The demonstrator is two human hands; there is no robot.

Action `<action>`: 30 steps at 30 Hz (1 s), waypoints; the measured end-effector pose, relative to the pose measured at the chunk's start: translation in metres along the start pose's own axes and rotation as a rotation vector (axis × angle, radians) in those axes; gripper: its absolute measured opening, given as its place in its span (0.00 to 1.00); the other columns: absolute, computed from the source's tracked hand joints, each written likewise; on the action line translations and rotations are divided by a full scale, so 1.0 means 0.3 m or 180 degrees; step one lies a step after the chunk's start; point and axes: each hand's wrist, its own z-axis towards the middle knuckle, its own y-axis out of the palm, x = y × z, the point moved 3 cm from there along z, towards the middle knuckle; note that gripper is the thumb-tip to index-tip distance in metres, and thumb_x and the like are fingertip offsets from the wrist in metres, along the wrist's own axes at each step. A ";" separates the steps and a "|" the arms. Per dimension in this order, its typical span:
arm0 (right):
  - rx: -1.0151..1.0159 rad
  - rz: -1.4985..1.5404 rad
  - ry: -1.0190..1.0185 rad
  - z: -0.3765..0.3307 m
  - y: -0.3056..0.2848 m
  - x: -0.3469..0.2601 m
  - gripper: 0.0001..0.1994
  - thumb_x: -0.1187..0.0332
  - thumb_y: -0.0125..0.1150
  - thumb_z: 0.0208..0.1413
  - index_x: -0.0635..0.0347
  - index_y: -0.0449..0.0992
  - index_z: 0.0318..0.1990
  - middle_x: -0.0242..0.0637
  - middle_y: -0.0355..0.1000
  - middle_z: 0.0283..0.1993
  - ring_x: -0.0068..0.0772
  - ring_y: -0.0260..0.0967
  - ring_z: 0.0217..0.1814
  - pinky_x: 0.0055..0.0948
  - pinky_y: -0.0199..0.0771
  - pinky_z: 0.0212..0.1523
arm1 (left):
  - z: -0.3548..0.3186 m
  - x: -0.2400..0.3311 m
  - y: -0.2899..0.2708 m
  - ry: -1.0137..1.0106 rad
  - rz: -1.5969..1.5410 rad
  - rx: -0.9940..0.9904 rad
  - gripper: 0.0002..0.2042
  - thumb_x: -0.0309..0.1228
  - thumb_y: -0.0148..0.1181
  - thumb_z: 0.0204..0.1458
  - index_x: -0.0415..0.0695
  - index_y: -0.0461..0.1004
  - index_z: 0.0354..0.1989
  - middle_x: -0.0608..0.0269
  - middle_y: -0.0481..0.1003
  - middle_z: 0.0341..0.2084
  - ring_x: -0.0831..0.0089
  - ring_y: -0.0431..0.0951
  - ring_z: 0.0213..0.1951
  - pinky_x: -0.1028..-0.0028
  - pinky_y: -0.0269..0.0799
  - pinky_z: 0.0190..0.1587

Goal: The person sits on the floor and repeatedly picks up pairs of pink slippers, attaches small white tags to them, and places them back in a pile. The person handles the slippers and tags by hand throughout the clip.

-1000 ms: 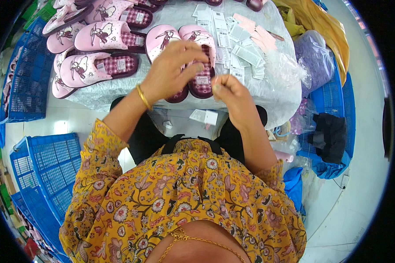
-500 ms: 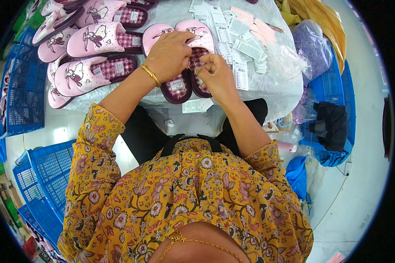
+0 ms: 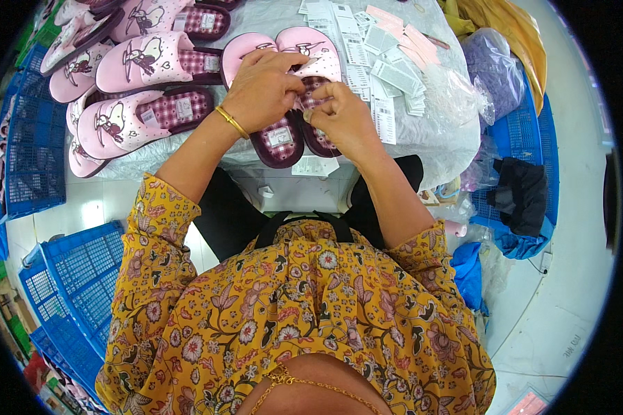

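A pair of pink slippers (image 3: 282, 48) with maroon checked insoles lies side by side on the white-covered table (image 3: 429, 131) in front of me. My left hand (image 3: 263, 86), with a gold bangle on the wrist, rests on top of the pair and pinches at the middle. My right hand (image 3: 339, 114) meets it there, fingertips closed on something small that I cannot make out. White paper tags (image 3: 387, 69) are spread to the right of the slippers.
More pink slippers (image 3: 138, 76) lie in rows at the left. Blue plastic crates (image 3: 76, 277) stand at my left and a further crate (image 3: 526, 145) at the right. A purple-filled plastic bag (image 3: 495, 69) sits at the table's right end. A loose tag (image 3: 315, 166) lies at the near edge.
Both hands have come closer together over the slipper pair, the right hand moving left to meet the left. The view has tilted, so the table sits lower in the picture.
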 end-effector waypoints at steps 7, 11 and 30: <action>0.0041 -0.0177 0.0048 0.003 0.009 -0.014 0.16 0.72 0.66 0.46 0.63 0.73 0.43 0.41 0.78 0.30 0.32 0.77 0.33 0.31 0.75 0.36 | -0.004 -0.017 0.007 0.0052 -0.0099 0.0029 0.09 0.27 0.59 0.45 0.49 0.82 0.34 0.64 0.73 0.55 0.62 0.70 0.56 0.60 0.54 0.63; 0.0304 -0.0404 -0.0152 0.017 0.022 0.018 0.15 0.71 0.65 0.47 0.62 0.73 0.43 0.43 0.78 0.31 0.39 0.78 0.35 0.35 0.75 0.37 | -0.003 -0.023 0.017 0.0101 -0.0215 0.0076 0.09 0.27 0.59 0.44 0.49 0.82 0.34 0.65 0.73 0.55 0.63 0.70 0.56 0.60 0.54 0.63; 0.0472 -0.0564 -0.0242 0.046 0.010 0.042 0.14 0.69 0.68 0.46 0.59 0.70 0.38 0.44 0.76 0.34 0.43 0.75 0.34 0.37 0.74 0.38 | 0.055 -0.016 0.045 0.0256 -0.0086 0.0058 0.10 0.33 0.65 0.33 0.55 0.83 0.28 0.65 0.73 0.47 0.61 0.71 0.52 0.57 0.58 0.59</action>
